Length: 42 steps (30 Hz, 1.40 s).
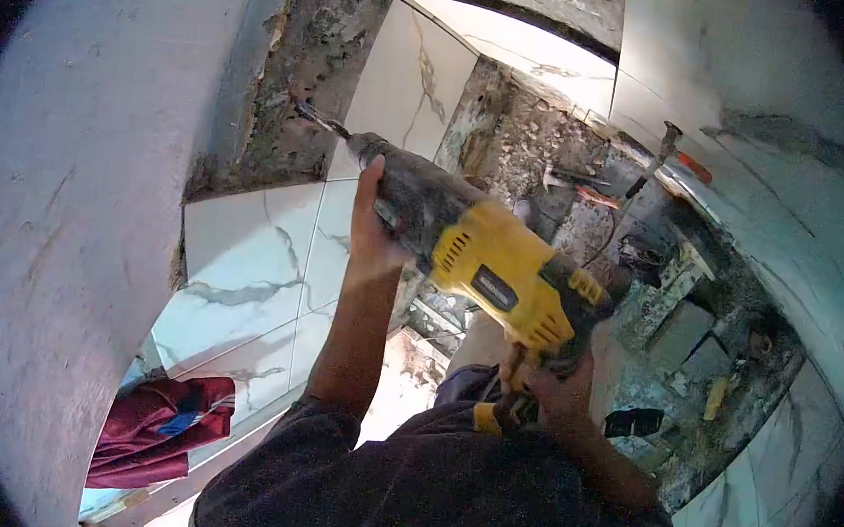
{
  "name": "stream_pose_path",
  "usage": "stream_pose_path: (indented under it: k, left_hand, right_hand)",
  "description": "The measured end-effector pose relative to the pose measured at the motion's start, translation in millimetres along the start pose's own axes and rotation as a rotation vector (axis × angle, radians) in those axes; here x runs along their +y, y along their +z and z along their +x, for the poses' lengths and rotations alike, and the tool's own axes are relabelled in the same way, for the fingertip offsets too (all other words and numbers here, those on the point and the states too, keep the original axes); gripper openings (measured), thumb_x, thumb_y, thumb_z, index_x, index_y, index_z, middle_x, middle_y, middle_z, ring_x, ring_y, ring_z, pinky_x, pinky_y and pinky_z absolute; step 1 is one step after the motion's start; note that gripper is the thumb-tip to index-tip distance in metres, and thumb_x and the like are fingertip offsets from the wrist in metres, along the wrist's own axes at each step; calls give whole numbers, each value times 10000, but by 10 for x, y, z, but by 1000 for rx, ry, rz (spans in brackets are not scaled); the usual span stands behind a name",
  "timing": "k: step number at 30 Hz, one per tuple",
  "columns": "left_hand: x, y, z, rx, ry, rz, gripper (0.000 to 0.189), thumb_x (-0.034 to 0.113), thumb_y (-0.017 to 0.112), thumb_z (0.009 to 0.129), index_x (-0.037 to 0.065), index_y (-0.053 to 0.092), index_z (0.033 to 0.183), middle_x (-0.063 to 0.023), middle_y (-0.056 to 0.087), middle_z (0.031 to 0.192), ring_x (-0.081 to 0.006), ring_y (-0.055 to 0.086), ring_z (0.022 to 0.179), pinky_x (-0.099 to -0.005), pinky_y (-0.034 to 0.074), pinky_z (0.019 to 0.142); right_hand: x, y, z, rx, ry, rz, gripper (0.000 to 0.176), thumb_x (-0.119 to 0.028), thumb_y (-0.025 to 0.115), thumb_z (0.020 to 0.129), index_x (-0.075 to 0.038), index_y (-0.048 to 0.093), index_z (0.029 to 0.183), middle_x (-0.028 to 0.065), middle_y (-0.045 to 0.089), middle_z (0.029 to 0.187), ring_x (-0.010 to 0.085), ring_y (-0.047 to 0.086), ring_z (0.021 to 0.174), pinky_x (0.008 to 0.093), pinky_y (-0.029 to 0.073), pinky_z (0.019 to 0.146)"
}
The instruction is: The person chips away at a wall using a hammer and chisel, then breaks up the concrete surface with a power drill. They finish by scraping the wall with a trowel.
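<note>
A yellow and black power drill [502,271] lies diagonally across the middle of the head view. My left hand [373,224] grips its dark front housing from below, with the thumb up along the side. Around the rear handle, near the trigger, my right hand [552,380] is closed; some of its fingers are hidden. The long bit [324,120] points to the upper left, and its tip is at the rough bare wall patch [306,103] beside the marbled tiles [244,238]. Whether the tip is sunk in cannot be made out.
A hammer [660,159] and a red-handled tool [599,196] lie on the rubble-strewn floor [533,138] at the upper right. Broken tile pieces [682,336] are at the right. Dark red cloth [166,432] hangs at the lower left, near the smooth grey wall [73,233].
</note>
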State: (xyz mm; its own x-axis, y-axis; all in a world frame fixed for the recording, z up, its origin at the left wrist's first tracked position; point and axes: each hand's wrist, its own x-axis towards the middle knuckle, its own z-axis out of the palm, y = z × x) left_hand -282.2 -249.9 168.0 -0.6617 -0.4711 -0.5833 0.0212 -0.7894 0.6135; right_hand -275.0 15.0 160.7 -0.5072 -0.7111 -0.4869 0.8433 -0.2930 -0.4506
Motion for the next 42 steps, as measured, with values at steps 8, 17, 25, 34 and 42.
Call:
stream_pose_path:
  k: [8, 17, 25, 34, 42]
  left_hand:
    - [371, -293, 237, 85, 96, 122, 301, 315, 565, 820, 50, 571, 964, -110, 625, 917, -258, 603, 845, -401, 496, 781]
    - [304, -187, 283, 71, 105, 141, 319, 327, 555, 840, 37, 571, 973, -122, 629, 911, -263, 610, 820, -399, 503, 762]
    - [9, 23, 127, -124, -9, 32, 354, 356, 520, 856, 41, 561, 1013, -139, 610, 989, -281, 585, 929, -428, 478, 830]
    - [488, -513, 472, -2, 142, 138, 297, 312, 574, 823, 62, 565, 983, -114, 621, 941, -257, 604, 862, -402, 502, 777]
    - [306, -214, 332, 71, 179, 142, 270, 292, 542, 847, 49, 561, 964, -107, 627, 909, -252, 614, 819, -388, 510, 743]
  right_hand:
    - [278, 460, 230, 123, 52, 95, 266, 35, 513, 771, 6, 436, 1024, 109, 557, 776, 179, 577, 641, 313, 505, 564]
    - [63, 262, 324, 44, 44, 52, 326, -7, 526, 793, -28, 402, 1094, 108, 556, 836, 156, 582, 694, 292, 515, 608]
    - [-81, 28, -11, 108, -49, -104, 330, -17, 530, 783, 0, 412, 1091, 111, 556, 802, 165, 578, 665, 275, 490, 565]
    - [207, 405, 316, 43, -78, -291, 448, 11, 540, 774, -39, 311, 1155, 101, 553, 888, 146, 581, 733, 270, 507, 608]
    - [76, 258, 284, 74, -184, -338, 376, 9, 546, 769, -7, 370, 1101, 97, 551, 868, 126, 571, 689, 253, 497, 574]
